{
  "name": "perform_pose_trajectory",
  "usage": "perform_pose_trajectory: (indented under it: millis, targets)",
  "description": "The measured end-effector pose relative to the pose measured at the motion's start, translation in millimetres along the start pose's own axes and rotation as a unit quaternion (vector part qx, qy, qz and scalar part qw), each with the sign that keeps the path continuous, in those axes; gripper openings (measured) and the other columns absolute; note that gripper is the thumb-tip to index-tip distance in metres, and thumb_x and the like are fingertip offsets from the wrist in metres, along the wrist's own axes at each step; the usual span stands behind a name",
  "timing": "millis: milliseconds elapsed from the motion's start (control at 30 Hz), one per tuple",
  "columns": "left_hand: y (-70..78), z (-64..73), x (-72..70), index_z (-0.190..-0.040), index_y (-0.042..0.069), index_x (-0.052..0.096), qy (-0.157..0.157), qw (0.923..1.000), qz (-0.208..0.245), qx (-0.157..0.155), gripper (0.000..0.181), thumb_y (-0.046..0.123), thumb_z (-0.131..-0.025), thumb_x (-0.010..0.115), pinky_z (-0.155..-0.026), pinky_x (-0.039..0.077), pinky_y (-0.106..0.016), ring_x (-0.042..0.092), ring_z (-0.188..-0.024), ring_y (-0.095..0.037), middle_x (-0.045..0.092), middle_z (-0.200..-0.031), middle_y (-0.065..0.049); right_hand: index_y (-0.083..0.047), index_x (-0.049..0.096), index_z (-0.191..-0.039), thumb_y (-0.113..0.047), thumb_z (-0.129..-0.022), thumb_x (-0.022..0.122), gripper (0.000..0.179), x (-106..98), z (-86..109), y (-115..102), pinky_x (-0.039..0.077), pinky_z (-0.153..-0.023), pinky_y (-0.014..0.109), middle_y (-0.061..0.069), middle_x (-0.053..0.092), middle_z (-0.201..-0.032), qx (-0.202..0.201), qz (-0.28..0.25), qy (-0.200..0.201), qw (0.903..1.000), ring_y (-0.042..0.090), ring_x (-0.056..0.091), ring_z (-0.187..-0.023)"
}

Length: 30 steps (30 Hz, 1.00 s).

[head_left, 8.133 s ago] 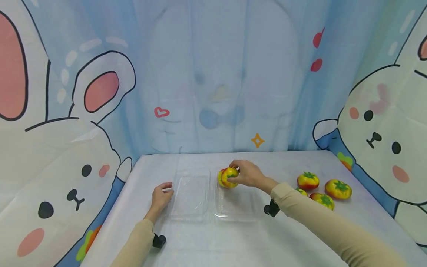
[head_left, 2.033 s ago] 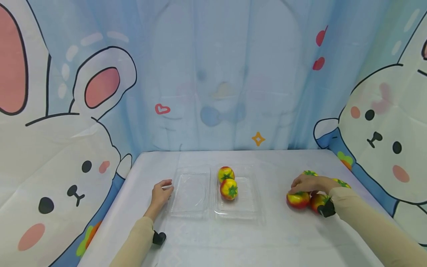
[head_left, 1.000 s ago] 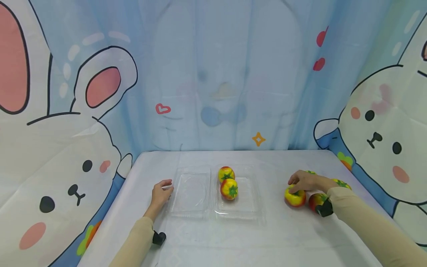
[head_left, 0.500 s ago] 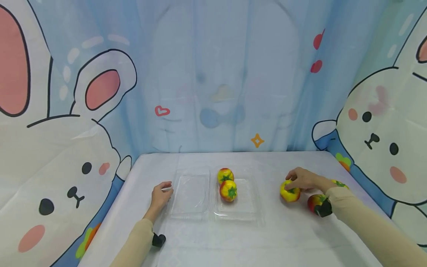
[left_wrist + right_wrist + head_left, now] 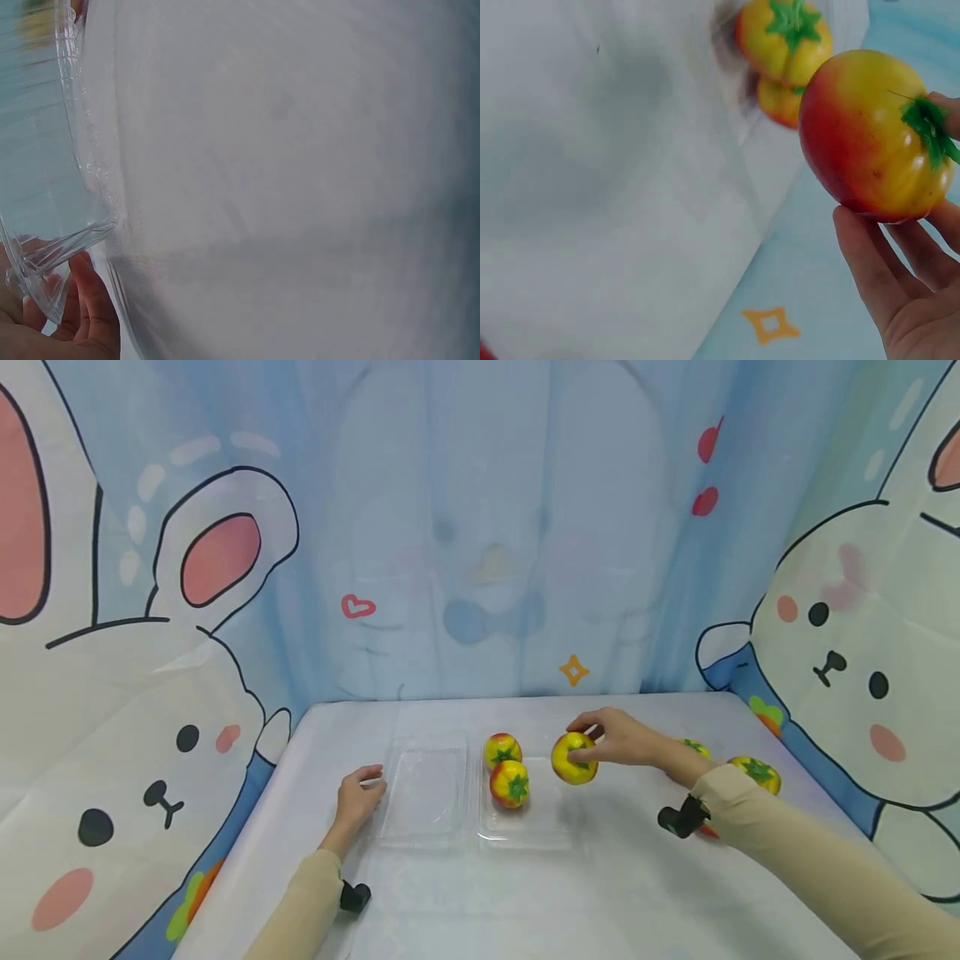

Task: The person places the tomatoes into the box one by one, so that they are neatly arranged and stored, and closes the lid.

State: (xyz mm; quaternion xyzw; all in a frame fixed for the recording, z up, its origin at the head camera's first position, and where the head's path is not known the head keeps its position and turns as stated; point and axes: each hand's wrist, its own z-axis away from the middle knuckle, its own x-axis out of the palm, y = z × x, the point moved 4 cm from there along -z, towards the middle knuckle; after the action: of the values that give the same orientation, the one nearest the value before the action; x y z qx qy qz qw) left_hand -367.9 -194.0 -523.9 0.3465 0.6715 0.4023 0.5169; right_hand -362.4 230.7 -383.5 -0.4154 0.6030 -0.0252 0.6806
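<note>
My right hand (image 5: 622,739) holds a yellow-and-red persimmon (image 5: 573,758) with a green calyx up over the right side of a clear plastic clamshell box. In the right wrist view, the fingers (image 5: 870,262) cup its lower side and the thumb lies by the calyx. Two more persimmons (image 5: 509,784) sit one in front of the other along the left side of the box's right half (image 5: 525,839). At the outer edge of the left half (image 5: 423,793) is my left hand (image 5: 358,797); in the left wrist view its fingers (image 5: 94,292) pinch the clear plastic corner (image 5: 67,244).
Several persimmons (image 5: 757,772) lie at the right of the white-covered table (image 5: 480,902), partly hidden behind the right forearm. A blue curtain (image 5: 487,527) with printed rabbits hangs behind and beside the table. A black camera (image 5: 682,817) is on the right wrist.
A second persimmon was set in the box's right half. The right hand then took another from the group at right, lifted it and brought it left. The left hand stays in place.
</note>
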Motion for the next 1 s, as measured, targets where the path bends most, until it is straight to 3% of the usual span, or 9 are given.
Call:
perform_pose_trajectory:
  millis: [233,567,833,1000]
  targets:
    - [-3.4,-0.1,1.3,-0.12,-0.007,0.065,0.004,1.0,0.002,-0.005,0.034,-0.003,-0.087,0.064,-0.06,0.054,-0.025,0.067,-0.083,-0.026,0.066,-0.115,-0.024,0.002,0.066,-0.116,-0.026,-0.083,0.079,0.045,33,-8.3,-29,0.058,-0.075,0.028,0.011,0.067,-0.11,-0.063,-0.009,0.008,0.9979,0.027,0.064,-0.096]
    - [-0.7,-0.7,0.2,-0.119,-0.007,0.065,0.004,0.9999,0.011,-0.003,0.033,-0.003,-0.086,0.064,-0.059,0.053,-0.024,0.067,-0.082,-0.024,0.066,-0.115,-0.024,-0.001,0.065,-0.116,-0.023,-0.082,0.081,0.044,64,-13.1,-39,0.057,-0.075,0.024,0.008,0.064,-0.111,-0.079,-0.039,0.021,0.9959,0.026,0.063,-0.098]
    - [-0.9,0.3,0.0,-0.118,-0.007,0.066,0.006,0.9999,0.015,-0.002,0.033,-0.003,-0.086,0.064,-0.059,0.053,-0.024,0.068,-0.084,-0.027,0.066,-0.115,-0.024,-0.002,0.064,-0.116,-0.023,-0.081,0.082,0.045,79,-12.4,-40,0.057,-0.078,0.026,0.006,0.063,-0.11,-0.098,-0.026,0.039,0.9941,0.024,0.062,-0.099]
    - [0.4,2.2,-2.9,-0.113,-0.007,0.067,0.012,0.9986,0.034,0.039,0.031,-0.001,-0.083,0.065,-0.058,0.055,-0.027,0.069,-0.081,-0.028,0.068,-0.107,-0.023,-0.003,0.064,-0.116,-0.023,-0.081,0.083,0.045,87,-12.6,-40,0.057,-0.08,0.027,0.004,0.062,-0.108,-0.1,-0.017,0.046,0.9938,0.023,0.061,-0.099]
